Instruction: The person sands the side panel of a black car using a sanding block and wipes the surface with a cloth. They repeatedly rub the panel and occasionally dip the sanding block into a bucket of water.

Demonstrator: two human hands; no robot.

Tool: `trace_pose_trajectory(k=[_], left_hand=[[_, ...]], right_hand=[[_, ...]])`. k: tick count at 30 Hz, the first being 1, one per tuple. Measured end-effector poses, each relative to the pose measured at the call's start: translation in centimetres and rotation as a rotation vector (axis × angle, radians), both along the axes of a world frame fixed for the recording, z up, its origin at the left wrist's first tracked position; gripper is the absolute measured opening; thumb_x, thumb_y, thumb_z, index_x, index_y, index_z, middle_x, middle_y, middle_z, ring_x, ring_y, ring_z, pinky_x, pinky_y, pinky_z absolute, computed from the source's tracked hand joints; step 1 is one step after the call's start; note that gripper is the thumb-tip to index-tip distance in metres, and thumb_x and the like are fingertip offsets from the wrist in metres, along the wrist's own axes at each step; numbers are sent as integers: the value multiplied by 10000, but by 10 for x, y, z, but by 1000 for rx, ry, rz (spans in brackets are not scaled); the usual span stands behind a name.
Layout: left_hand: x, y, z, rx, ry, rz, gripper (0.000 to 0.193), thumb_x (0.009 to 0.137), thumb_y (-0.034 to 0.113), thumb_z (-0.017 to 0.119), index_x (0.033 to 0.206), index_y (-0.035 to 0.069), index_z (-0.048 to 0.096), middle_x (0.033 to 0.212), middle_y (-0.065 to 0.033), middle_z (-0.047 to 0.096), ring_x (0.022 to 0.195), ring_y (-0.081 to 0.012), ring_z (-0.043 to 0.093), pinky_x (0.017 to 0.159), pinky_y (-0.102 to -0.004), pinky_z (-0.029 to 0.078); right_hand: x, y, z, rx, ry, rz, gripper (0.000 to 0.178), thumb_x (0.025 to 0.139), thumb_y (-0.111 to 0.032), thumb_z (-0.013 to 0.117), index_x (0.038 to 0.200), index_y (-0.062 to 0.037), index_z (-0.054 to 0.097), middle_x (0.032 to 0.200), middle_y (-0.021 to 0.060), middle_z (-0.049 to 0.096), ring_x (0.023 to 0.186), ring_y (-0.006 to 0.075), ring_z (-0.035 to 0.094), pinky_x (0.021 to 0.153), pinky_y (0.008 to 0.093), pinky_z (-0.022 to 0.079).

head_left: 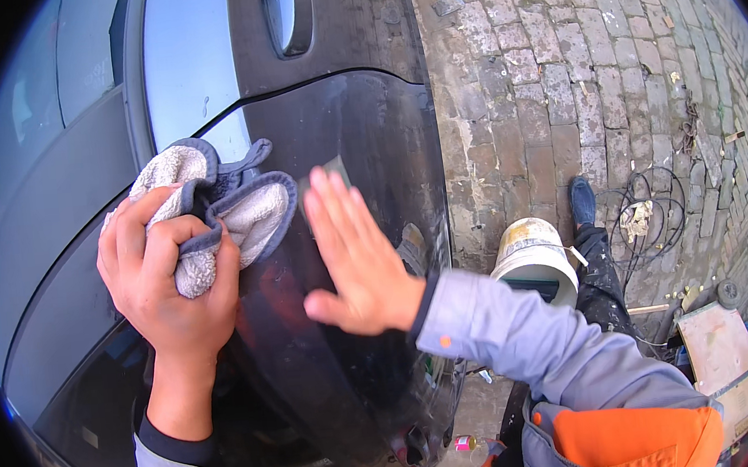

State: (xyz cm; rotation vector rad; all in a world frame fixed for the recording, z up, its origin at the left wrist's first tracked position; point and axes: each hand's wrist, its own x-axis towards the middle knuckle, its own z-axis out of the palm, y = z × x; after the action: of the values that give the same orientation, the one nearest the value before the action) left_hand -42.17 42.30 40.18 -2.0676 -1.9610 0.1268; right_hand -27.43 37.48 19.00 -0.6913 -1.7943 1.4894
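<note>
A crumpled light grey towel (252, 217) with a dark blue-grey border and a hanging loop is bunched in my left hand (168, 269). That hand is raised over the side of a dark car (364, 119), near its window edge. Flat against the glossy body panel lies my right hand (349, 253), its fingers stretched out together and the thumb apart. A thin greyish-green sheet (334, 167) shows a corner past those fingertips; the rest of it is hidden under the palm. Just ahead is the car's door handle (288, 14), beyond a panel gap.
A stained white bucket (532, 260) stands on the brick paving (546, 67) beside my leg. Right of my shoe (582, 200) lies a coil of black cable (653, 218). A worn board (717, 346) and scattered debris sit at the lower right.
</note>
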Motion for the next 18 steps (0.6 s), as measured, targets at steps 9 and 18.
trace_pose_trajectory(k=[9,18], left_hand=[[0,-1,1,-5,9,3,233,713,122,881,865,130,705,1235,-80,753,1252,-403,653,1134,-528,452],[2,4,1,-9,5,1,239,709,114,873,875,133,703,1258,-76,745,1258,-407,649,1141,-521,445]], right_hand=[[-29,31,-19,130,-18,-79,1123,1059,-758,458,1740,67,118,1792,363,139,1671,540,143,1346,621,142],[38,-50,51,45,114,10,1147,1044,-783,475,1746,57,133,1798,355,146,1674,530,164,1339,623,169]])
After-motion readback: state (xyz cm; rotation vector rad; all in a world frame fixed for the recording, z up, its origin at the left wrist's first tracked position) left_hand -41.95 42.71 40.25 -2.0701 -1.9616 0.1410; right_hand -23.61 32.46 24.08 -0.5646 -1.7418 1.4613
